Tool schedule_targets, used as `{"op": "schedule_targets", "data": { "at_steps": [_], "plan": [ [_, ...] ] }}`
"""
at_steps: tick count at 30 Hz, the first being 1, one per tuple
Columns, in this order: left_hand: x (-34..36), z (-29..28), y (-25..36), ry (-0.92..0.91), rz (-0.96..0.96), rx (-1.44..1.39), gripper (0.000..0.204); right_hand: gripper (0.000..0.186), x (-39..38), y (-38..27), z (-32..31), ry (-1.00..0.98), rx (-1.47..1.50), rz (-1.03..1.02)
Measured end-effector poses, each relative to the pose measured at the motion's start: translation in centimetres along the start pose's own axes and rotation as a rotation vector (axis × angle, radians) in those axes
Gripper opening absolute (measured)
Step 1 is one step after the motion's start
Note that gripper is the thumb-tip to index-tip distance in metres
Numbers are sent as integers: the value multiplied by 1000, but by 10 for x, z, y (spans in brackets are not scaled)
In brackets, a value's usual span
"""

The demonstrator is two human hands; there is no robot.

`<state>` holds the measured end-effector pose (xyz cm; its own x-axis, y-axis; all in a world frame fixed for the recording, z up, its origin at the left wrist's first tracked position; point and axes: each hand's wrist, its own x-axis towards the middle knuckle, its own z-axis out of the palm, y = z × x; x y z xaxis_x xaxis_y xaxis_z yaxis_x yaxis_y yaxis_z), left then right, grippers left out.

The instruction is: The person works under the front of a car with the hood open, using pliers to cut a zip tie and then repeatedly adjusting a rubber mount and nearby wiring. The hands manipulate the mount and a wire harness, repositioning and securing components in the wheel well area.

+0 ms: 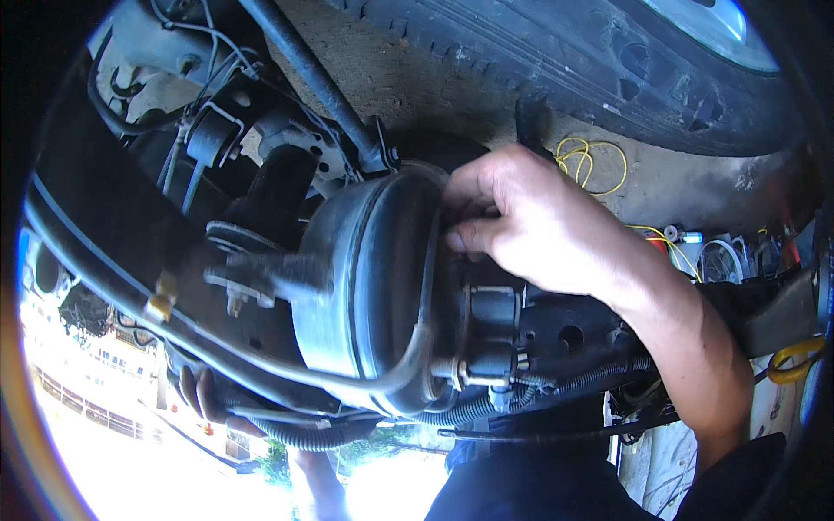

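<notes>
A black rounded canister (395, 269) with a raised seam fills the middle of the vehicle's underside. My right hand (504, 213) reaches in from the right, at the canister's far right side. Its fingers are bent and pinched toward the thumb; their tips go behind the canister's edge, so what they hold is hidden. A grey hose (382, 375) curves around the front of the canister. At the lower left, my left hand (207, 398) is partly covered by the dark frame rail (113, 278). Its curled fingertips show beside a corrugated conduit (308, 434).
A large tyre (625, 78) lies across the top right. Yellow cord (599, 165) is coiled on the ground below it. A metal rod (313, 74) slants down at the top. Brackets with fittings (495, 313) sit right of the canister. A yellow ring (795, 360) hangs at the right.
</notes>
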<state>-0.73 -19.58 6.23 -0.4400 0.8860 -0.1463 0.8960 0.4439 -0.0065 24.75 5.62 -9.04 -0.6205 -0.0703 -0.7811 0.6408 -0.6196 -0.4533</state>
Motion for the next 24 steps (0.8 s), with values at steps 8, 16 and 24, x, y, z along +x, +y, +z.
{"op": "schedule_targets", "data": {
  "at_steps": [8, 16, 24],
  "plan": [
    [2, 12, 7, 74, 41, -81, 66, 30, 3, 9, 3, 46, -99, -37],
    [1, 13, 4, 104, 6, -67, 57, 28, -9, -5, 2, 39, -110, 18],
    [2, 15, 6, 148, 11, -49, 65, 22, -10, -7, 11, 103, -217, 9]
  ]
}}
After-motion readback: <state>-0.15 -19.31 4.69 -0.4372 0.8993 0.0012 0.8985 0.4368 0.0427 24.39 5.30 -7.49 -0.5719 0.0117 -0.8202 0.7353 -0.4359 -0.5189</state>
